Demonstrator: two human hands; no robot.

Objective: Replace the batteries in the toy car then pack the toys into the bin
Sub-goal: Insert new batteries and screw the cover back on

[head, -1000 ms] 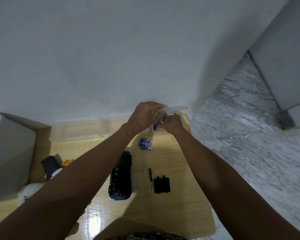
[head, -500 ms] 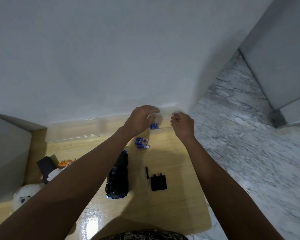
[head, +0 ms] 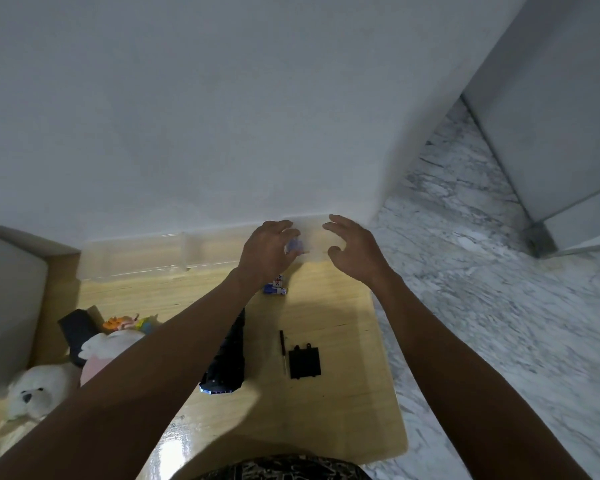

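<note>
My left hand point(head: 265, 252) and my right hand point(head: 355, 249) hover with fingers spread on either side of a small clear box point(head: 314, 237) at the table's far edge. Blue batteries point(head: 296, 244) show blurred inside it. My left fingertips are at the box's side; contact is unclear. More blue batteries point(head: 276, 288) lie loose on the wood just below my left wrist. The dark toy car point(head: 227, 362) lies lengthwise mid-table, partly hidden by my left forearm. To its right lie a thin black screwdriver point(head: 282, 351) and the black battery cover point(head: 304, 362).
A long clear bin point(head: 132, 259) stands against the white wall at the back left. Plush toys point(head: 32, 393), a pink-and-white plush point(head: 106, 351), an orange toy point(head: 120, 322) and a black box point(head: 77, 329) crowd the left side. The table's right edge point(head: 388, 358) drops to marble floor.
Both hands were closed together on the clear box and its lid. They have since parted and spread open, and the box rests at the far edge.
</note>
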